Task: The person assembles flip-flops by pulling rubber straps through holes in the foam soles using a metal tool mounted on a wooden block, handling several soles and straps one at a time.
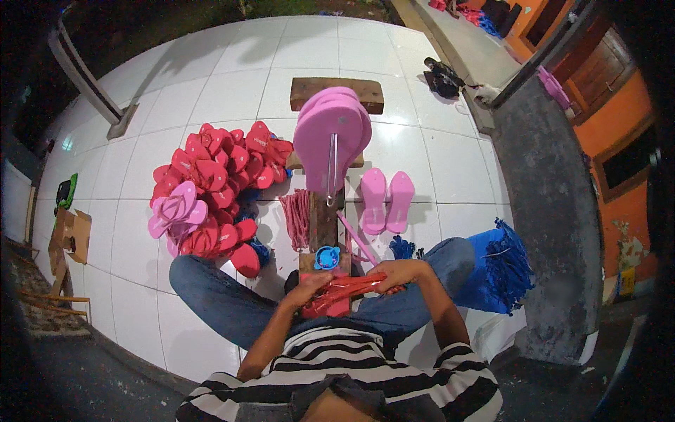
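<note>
Low in front of my lap, a bundle of glossy red sandal straps [344,289] stretches between my two hands. My left hand [313,288] is closed on its left end. At the other end my right hand [395,275] grips the strands, palm turned down. Just beyond the bundle, a small blue cup [328,259] with tiny bits inside sits on a wooden bench [323,228]. Pink sandal soles [316,130] are stacked on the far part of the bench, with a long, shiny, pointed metal tool [332,169] in front of them. Under the straps shows a flat red surface, partly hidden.
Red flip-flops [214,165] lie heaped to the left, a few pink ones [179,209] among them. Pink straps [296,214] hang left of the bench. Right of it lie two pink soles [373,200]. Blue straps [506,271] rest on a blue sheet [485,257] beside my right knee.
</note>
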Action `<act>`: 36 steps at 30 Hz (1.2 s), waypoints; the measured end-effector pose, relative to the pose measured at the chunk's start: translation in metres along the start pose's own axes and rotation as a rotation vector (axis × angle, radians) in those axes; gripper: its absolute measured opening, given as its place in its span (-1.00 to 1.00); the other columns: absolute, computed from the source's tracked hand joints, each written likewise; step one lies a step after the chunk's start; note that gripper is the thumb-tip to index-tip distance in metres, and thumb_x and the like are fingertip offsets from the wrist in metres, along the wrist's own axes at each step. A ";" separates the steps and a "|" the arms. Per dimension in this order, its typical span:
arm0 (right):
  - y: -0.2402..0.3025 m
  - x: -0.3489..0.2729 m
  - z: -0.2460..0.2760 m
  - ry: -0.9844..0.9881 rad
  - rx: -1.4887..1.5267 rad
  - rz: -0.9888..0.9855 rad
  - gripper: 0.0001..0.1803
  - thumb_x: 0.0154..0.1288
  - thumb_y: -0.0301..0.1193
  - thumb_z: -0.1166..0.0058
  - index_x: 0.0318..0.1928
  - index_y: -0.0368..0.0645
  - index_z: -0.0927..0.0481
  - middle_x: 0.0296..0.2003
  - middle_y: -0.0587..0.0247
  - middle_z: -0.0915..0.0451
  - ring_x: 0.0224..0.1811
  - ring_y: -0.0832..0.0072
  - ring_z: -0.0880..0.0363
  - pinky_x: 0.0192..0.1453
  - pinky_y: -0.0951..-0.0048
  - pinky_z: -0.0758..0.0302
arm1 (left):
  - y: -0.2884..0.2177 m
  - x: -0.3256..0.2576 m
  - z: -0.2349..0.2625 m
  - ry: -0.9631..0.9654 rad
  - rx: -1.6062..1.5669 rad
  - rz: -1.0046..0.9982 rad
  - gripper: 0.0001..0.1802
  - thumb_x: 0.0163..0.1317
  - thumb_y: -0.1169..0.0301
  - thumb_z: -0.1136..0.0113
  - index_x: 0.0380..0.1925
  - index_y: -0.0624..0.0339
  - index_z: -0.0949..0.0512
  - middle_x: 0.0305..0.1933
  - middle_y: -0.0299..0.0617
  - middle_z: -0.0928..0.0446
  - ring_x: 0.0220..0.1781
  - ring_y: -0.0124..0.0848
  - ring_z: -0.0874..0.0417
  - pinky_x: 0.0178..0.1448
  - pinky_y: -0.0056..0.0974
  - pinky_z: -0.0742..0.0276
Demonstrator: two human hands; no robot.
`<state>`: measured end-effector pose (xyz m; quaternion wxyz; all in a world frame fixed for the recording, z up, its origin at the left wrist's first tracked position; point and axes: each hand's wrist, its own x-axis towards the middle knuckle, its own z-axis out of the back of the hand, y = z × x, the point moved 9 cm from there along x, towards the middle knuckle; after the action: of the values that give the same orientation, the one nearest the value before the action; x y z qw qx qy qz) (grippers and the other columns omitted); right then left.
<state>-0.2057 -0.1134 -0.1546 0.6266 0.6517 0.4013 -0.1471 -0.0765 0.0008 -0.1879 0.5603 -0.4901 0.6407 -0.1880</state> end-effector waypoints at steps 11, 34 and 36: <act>0.022 -0.015 0.034 -0.294 0.274 0.284 -0.59 0.17 -0.39 -0.15 0.03 -0.20 -0.40 -0.54 0.42 -0.39 -0.58 0.70 -0.34 -0.54 0.63 -0.29 | -0.020 0.015 0.050 -0.131 -0.555 -0.406 -0.44 0.28 0.05 -0.07 0.15 0.13 -0.26 -0.05 -0.14 -0.51 -0.30 -0.49 -0.53 -0.33 -0.44 -0.45; 0.014 0.033 -0.009 -0.057 0.120 0.258 -0.71 0.25 -0.28 -0.12 -0.15 -0.14 -0.39 -0.47 0.40 -0.48 -0.53 0.71 -0.44 -0.55 0.63 -0.38 | 0.007 0.031 0.056 -0.276 -0.391 -0.356 -0.72 0.35 0.26 0.02 -0.09 0.20 -0.48 -0.17 -0.22 -0.54 -0.19 -0.46 -0.59 -0.09 -0.39 -0.52; 0.022 0.028 -0.005 -0.106 0.088 0.236 -0.73 0.26 -0.27 -0.10 -0.16 -0.15 -0.40 -0.47 0.39 -0.50 -0.53 0.71 -0.45 -0.55 0.64 -0.39 | 0.006 0.029 0.059 -0.325 -0.358 -0.343 -0.73 0.35 0.25 0.03 -0.11 0.18 -0.49 -0.19 -0.26 -0.54 -0.20 -0.48 -0.58 -0.09 -0.40 -0.51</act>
<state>-0.1739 -0.0968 -0.1577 0.6306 0.7127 0.2810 -0.1241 -0.0225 -0.0020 -0.2259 0.5201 -0.7061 0.4733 -0.0829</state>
